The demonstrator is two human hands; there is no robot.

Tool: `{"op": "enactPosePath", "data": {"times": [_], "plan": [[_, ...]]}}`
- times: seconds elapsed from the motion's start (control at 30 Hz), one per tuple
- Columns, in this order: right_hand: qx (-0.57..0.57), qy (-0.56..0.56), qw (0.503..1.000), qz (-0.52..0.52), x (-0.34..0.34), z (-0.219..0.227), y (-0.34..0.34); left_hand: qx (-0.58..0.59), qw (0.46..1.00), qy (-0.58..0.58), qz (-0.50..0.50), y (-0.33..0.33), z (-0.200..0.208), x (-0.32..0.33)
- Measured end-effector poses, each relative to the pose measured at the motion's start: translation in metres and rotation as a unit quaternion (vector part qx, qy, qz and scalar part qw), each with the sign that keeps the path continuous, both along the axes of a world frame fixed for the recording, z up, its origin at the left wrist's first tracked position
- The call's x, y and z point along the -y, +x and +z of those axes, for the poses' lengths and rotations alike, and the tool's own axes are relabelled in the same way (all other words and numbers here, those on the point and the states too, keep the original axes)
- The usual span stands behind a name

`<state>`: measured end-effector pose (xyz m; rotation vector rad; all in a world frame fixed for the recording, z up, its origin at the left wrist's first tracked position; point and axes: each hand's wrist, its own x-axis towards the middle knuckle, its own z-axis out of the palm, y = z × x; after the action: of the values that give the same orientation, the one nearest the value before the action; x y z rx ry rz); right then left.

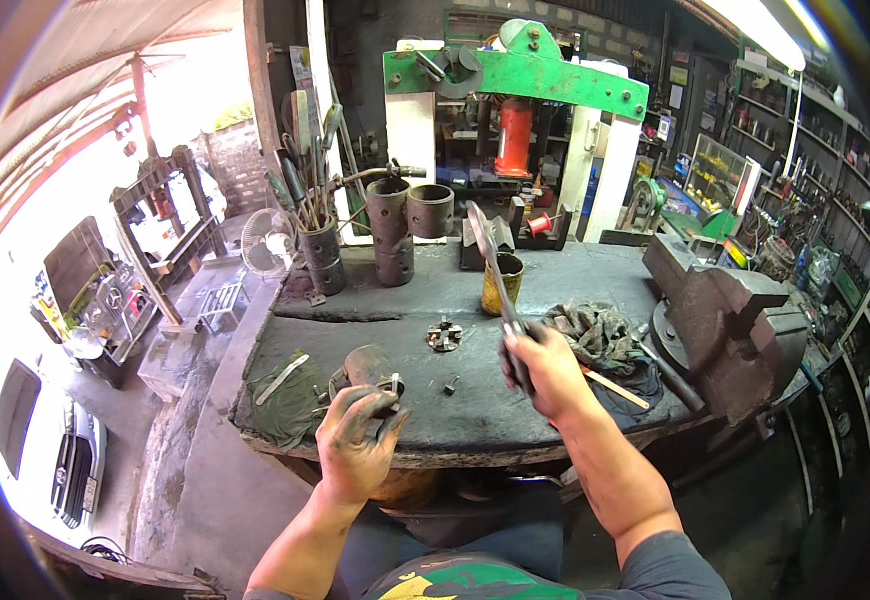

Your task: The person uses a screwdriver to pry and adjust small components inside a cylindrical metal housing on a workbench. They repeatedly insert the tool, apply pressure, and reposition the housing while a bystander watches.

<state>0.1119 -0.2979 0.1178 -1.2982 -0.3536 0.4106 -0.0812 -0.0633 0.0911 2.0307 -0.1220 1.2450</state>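
My right hand (547, 372) is wrapped round the dark handle of a long metal tool (492, 250). It is raised above the bench, its broader grey end pointing up and away; its exact kind does not show. My left hand (357, 435) is closed with fingertips pinched together near the bench's front edge. What the fingers hold, if anything, I cannot make out. Just behind it lies a dirty rounded metal part (367, 362). A small round slotted metal part (444, 336) lies mid-bench, and a small dark piece (451, 385) lies nearer me.
A yellowish can (504, 284) and a crumpled rag (593, 331) are beyond my right hand. A large vise (725, 330) stands at right. Dark metal cylinders (391, 235) and a tool holder (322, 258) stand at back left, before a green-and-white press (555, 78). A green cloth (280, 405) lies left.
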Motion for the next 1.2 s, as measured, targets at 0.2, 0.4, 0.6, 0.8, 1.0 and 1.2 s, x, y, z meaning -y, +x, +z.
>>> {"op": "enactPosePath", "data": {"times": [0.2,0.4,0.6,0.8,1.0,1.2], "plan": [[-0.014,0.034,0.998,-0.045,-0.101,0.048,0.085,-0.049,0.997,-0.053,-0.004,-0.027,-0.029,-0.001],[-0.001,0.028,0.992,-0.125,-0.171,0.060,0.129,-0.082,0.989,-0.119,0.000,-0.046,-0.053,0.003],[0.036,-0.019,0.991,-0.127,-0.196,0.060,0.146,-0.100,0.985,-0.140,-0.004,-0.048,-0.068,0.002],[0.060,-0.065,0.994,-0.066,-0.181,0.072,0.135,-0.141,0.981,-0.135,0.010,-0.047,-0.077,0.005],[0.206,-0.074,0.971,-0.091,-0.103,0.052,0.077,-0.193,0.975,-0.062,0.087,-0.043,-0.099,-0.007],[0.286,-0.214,0.933,-0.050,-0.019,-0.018,-0.011,-0.216,0.969,-0.002,0.118,-0.029,-0.104,-0.020]]}}
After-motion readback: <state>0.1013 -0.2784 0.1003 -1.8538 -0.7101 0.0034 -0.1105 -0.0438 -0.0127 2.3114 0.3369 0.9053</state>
